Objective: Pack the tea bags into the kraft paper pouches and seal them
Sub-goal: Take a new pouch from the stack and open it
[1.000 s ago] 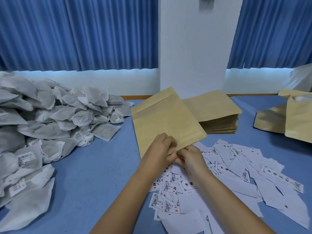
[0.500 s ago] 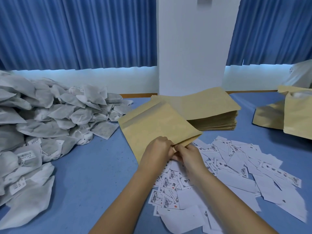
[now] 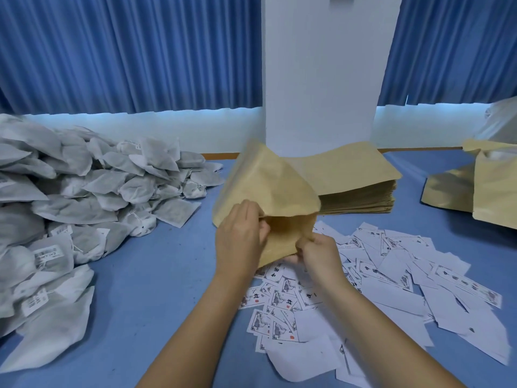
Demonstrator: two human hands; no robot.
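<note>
Soft, cool light with a blue cast lies evenly over everything. On both sides of the white pillar (image 3: 321,79), a pale wall band (image 3: 167,127) glows brightly beneath the dimmer blue curtains (image 3: 126,51). Just in front of the pillar's foot, the kraft pouch (image 3: 265,186) is smeared by motion blur, its upper edge ghosted. Shadows on the table (image 3: 140,275) are faint and soft-edged. Far left of the pillar the tea bags (image 3: 70,191) look slightly soft, and the curtain folds lean outward from wide-angle distortion.

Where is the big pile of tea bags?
In the head view, the pile of tea bags lies on the left side of the blue table, left of the kraft pouch being held.
</note>
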